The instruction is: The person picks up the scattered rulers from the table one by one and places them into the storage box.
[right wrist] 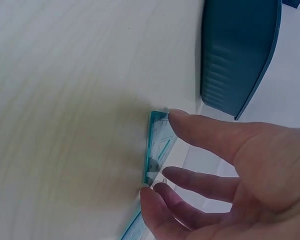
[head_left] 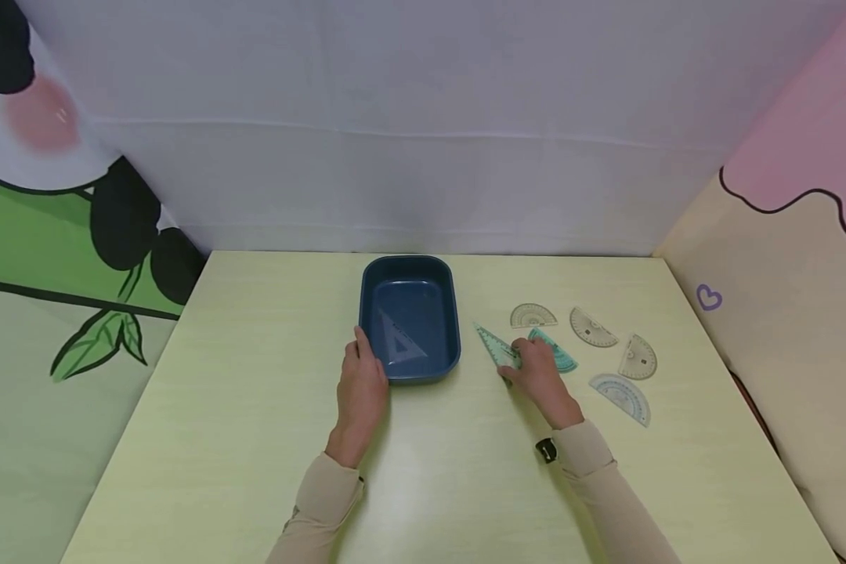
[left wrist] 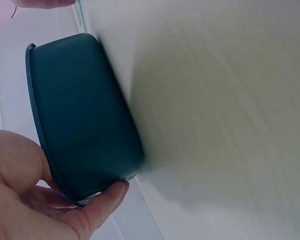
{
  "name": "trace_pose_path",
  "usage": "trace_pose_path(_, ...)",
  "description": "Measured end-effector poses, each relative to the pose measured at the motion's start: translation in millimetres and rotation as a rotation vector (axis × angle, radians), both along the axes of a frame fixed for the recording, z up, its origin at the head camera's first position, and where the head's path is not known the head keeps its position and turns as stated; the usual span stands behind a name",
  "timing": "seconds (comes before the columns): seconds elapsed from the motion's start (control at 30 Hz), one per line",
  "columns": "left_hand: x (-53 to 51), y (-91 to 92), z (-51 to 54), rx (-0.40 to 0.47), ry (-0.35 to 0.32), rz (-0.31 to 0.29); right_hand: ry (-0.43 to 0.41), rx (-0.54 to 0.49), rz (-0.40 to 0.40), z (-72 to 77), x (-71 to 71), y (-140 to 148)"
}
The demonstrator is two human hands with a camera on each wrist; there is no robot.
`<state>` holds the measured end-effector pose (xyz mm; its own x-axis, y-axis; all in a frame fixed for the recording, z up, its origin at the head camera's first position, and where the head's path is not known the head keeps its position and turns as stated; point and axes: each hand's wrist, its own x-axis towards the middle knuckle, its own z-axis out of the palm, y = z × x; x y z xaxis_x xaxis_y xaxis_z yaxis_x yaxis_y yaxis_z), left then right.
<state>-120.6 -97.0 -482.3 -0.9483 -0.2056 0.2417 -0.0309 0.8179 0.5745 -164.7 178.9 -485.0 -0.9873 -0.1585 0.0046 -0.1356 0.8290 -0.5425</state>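
Observation:
A dark blue plastic bin (head_left: 433, 313) stands on the table with a clear set square (head_left: 399, 342) lying inside it. My left hand (head_left: 362, 399) grips the bin's near left corner; the left wrist view shows fingers and thumb around the rim and wall. Right of the bin, my right hand (head_left: 538, 380) holds a green set square (head_left: 497, 347) by its edges, between the thumb at one corner and the fingers at another. A green protractor (head_left: 555, 352) lies just beyond that hand, partly hidden by it.
Several clear protractors lie to the right: one at the back (head_left: 533, 315), one farther right (head_left: 592, 327), one near the right side (head_left: 638, 358) and a bluish one (head_left: 623, 398) closest. A pale cloth wall (head_left: 423, 188) rises behind the table (head_left: 254, 345).

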Motion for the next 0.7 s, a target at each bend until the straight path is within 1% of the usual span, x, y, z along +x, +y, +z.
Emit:
trace_pose_path(0.33, 1.4, 0.3, 0.3, -0.012, 0.027, 0.005, -0.029, 0.009, -0.015, 5.4, 8.5, 1)
trace_pose_path(0.53, 0.5, 1.4, 0.3, -0.025, 0.01, 0.015, -0.034, 0.011, -0.03, 6.2, 10.6, 2)
trace_pose_path(0.7, 0.6, 1.5, 0.3, -0.029, 0.001, 0.023, -0.041, 0.003, -0.025, 7.0, 10.3, 3)
